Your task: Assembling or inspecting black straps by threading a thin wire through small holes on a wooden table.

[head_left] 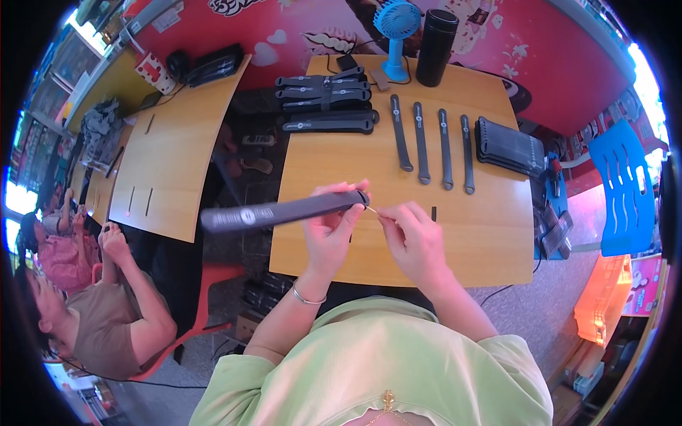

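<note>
My left hand is closed round one end of a long dark strap with pale printing and a rounded tip. The strap points out to the left, past the table's edge. My right hand pinches a thin, pale yellowish stick between thumb and forefinger. The stick's far end meets the strap's end by my left fingertips; what it does there is too small to make out. Beyond my hands lie several similar dark straps in a spaced row, each with a rounded, ringed end.
Bundled dark straps lie at the table's back left, near a blue fan and a black cylinder. Dark flat pouches are piled at the right edge. A blue chair stands right; a person sits left at another table.
</note>
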The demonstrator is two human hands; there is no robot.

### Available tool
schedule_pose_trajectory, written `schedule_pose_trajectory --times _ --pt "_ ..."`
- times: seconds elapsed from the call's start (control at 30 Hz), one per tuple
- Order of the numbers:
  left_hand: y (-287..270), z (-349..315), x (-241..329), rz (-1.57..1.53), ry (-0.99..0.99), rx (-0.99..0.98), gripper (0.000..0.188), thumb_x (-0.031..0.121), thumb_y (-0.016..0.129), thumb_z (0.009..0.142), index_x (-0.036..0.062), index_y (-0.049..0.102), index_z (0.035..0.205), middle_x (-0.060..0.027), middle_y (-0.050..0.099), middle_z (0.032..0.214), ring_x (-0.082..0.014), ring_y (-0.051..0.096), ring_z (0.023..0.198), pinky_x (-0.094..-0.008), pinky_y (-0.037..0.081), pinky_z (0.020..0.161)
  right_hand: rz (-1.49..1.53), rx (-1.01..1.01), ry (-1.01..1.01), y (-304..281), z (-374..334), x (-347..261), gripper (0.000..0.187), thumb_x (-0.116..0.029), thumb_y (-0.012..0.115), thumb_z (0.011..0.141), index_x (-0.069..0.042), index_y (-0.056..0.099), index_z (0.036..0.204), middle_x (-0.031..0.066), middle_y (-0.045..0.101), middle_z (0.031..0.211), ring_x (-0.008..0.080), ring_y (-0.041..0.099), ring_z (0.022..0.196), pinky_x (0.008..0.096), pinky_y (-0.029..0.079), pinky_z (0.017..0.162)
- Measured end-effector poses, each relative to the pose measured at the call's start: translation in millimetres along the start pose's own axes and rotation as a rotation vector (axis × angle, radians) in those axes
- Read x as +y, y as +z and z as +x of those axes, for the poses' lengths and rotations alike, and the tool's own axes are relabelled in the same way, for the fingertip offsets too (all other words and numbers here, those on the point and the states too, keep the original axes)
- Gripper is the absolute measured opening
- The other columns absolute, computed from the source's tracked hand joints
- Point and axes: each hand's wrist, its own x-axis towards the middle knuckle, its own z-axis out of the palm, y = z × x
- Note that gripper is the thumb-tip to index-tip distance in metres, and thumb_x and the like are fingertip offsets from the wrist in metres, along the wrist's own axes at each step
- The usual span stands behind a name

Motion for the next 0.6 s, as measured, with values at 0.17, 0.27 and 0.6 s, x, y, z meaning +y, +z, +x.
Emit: schedule_pose_trajectory --times 0.17,0.27,0.6 --pt "0 1 2 0.278 0.189 -0.019 0.031 -0.007 0.06 0.083 0.002 0.05 0.111 -0.0086 0.05 0.103 -0.0296 0.056 0.109 -0.0383 0.05 0.092 0.273 -0.079 0.248 10 -2 3 0.007 -0.004 0.062 0.084 -0.001 0.058 0.088 0.0056 0.057 0.073 0.0124 0.054 0.054 0.0242 0.041 0.046" --pt "-3 2 1 0.367 0.279 -0.042 0.031 -0.006 0.061 0.083 0.0021 0.05 0.111 -0.009 0.05 0.102 -0.0306 0.057 0.108 -0.0381 0.05 0.09 0.822 -0.233 0.658 11 1 6 0.01 -0.013 0.058 0.09 -0.003 0.056 0.091 0.0015 0.056 0.073 0.0068 0.049 0.054 0.0205 0.035 0.044" --pt "-13 9 5 0.482 0.347 -0.135 0.026 -0.004 0.061 0.083 0.0024 0.053 0.108 -0.0113 0.056 0.101 -0.033 0.059 0.104 -0.0379 0.05 0.087 0.414 -0.037 0.172 33 3 13 0.002 -0.006 0.052 0.092 -0.004 0.052 0.092 0.0023 0.055 0.071 0.0043 0.044 0.05 0.0175 0.031 0.042"
